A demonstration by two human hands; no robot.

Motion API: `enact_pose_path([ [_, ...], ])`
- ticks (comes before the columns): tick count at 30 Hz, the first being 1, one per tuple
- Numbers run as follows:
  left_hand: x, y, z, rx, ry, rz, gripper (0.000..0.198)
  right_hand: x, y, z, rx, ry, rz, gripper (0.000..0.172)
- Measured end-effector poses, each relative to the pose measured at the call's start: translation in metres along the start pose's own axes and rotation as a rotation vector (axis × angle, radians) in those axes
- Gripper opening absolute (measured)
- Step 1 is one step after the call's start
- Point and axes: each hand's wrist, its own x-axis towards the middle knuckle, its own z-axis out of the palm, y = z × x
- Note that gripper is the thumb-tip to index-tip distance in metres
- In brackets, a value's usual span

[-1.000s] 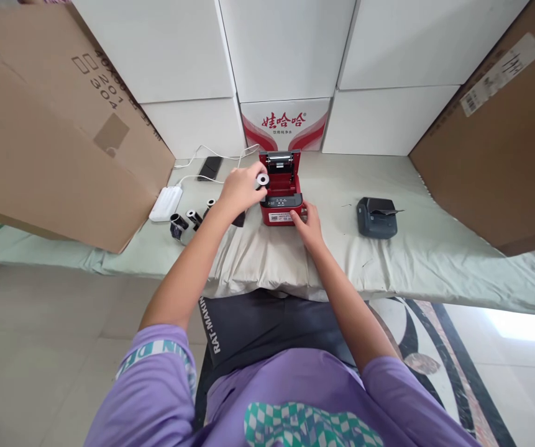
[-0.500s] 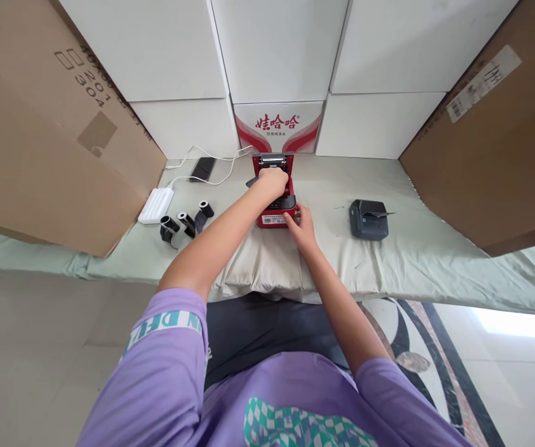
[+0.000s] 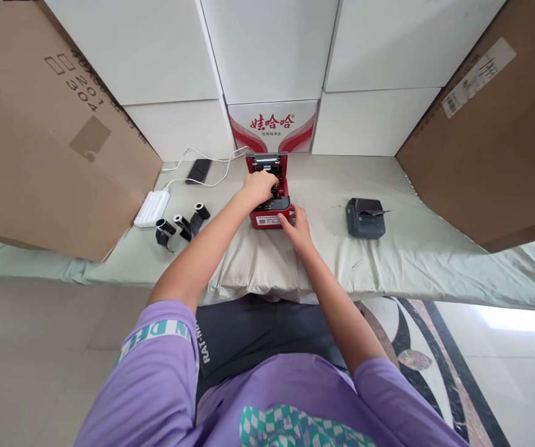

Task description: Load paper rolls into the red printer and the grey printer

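A small red printer (image 3: pixel 269 218) stands with its lid open on a cloth-covered bench (image 3: pixel 416 248). My left hand (image 3: pixel 258 186) reaches down into its open compartment, fingers curled round a roll that is mostly hidden inside. My right hand (image 3: pixel 296 226) rests against the printer's front right corner, fingers bent on its casing. Three black-wrapped rolls (image 3: pixel 181 226) lie on the cloth to the left of my left forearm.
A dark grey printer (image 3: pixel 365 218) sits to the right. A white power strip (image 3: pixel 151 208), its cable and a black phone (image 3: pixel 197 170) lie at the back left. Brown cartons (image 3: pixel 38 143) flank both sides; white boxes (image 3: pixel 267 56) form the back wall.
My left hand carried the white-cored roll from beside the printer over its open top and down into the compartment. My right hand stayed at the printer's front corner.
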Motion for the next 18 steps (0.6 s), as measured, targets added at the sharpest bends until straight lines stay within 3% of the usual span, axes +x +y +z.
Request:
enact_pose_path([
  [8, 0.005, -0.002, -0.017, 0.004, 0.033, -0.005, 0.032, -0.003, -0.002, 0.001, 0.02, -0.017, 0.008, 0.075],
  [11, -0.008, -0.005, -0.034, -0.071, 0.088, 0.06, 0.032, 0.002, -0.012, -0.009, 0.029, 0.032, -0.018, 0.071],
  [14, -0.032, -0.007, -0.048, -0.194, 0.102, 0.167, 0.029, 0.017, -0.029, -0.028, -0.038, 0.067, -0.157, 0.062],
  [18, -0.058, -0.007, -0.052, -0.272, 0.084, 0.197, 0.029, 0.05, -0.053, -0.045, -0.104, -0.207, -0.306, 0.057],
])
